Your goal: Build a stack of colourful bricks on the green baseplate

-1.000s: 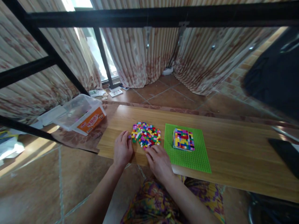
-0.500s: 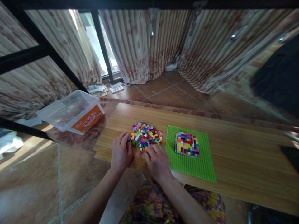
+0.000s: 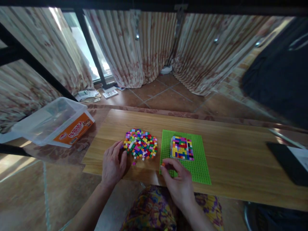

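A small orange brick (image 3: 163, 164) is pinched between the thumb and index finger of my right hand (image 3: 179, 179). That hand is over the front left part of the green baseplate (image 3: 203, 166). On the plate stands a square block built of many-coloured bricks (image 3: 182, 148), just beyond my right hand. My left hand (image 3: 113, 163) rests on the table at the left edge of a pile of loose bricks (image 3: 141, 144), thumb apart from its bent fingers. A purple brick (image 3: 121, 147) lies at its fingertips. One pink brick (image 3: 134, 163) sits apart in front of the pile.
The wooden table (image 3: 231, 160) stretches to the right, where a black flat thing (image 3: 286, 163) lies with white paper. A clear plastic box (image 3: 55, 118) with an orange label stands on the floor at left. Dark fabric (image 3: 279, 70) is at the upper right.
My right hand has left the front of the brick pile and moved right to the baseplate, with an orange brick now showing in its pinch. My left hand stays beside the pile. The view has shifted.
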A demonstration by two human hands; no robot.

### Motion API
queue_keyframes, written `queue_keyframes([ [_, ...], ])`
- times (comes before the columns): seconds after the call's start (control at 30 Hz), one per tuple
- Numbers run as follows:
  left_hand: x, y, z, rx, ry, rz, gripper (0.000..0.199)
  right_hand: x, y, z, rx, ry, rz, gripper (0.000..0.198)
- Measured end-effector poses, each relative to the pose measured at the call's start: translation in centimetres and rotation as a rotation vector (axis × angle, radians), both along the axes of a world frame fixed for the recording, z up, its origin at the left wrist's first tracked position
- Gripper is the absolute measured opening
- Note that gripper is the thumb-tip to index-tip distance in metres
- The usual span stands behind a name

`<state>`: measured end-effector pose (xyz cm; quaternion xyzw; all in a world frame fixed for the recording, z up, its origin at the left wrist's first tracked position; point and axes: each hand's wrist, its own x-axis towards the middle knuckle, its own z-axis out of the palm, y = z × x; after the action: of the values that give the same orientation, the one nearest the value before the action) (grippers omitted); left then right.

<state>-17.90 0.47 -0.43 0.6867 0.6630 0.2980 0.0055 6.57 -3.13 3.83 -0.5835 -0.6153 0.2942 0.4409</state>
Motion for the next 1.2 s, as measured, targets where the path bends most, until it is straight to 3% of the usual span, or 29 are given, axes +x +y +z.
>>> queue_keyframes([
  [0.27,0.0,0.3,0.1,0.028,0.062,-0.008,0.041,5.0,1.1,0.3,0.087,0.025,-0.234,0.015],
  [0.67,0.0,0.4,0.1,0.021,0.072,0.008,0.04,6.1,5.3,0.1,0.177,-0.454,-0.027,0.021],
  [0.87,0.1,0.4,0.2,0.01,0.058,0.017,0.039,5.4,5.5,0.1,0.177,-0.486,-0.028,0.022],
  [1.2,0.1,0.3,0.1,0.005,0.074,0.023,0.04,5.7,4.7,-0.3,0.159,-0.395,-0.162,0.023],
])
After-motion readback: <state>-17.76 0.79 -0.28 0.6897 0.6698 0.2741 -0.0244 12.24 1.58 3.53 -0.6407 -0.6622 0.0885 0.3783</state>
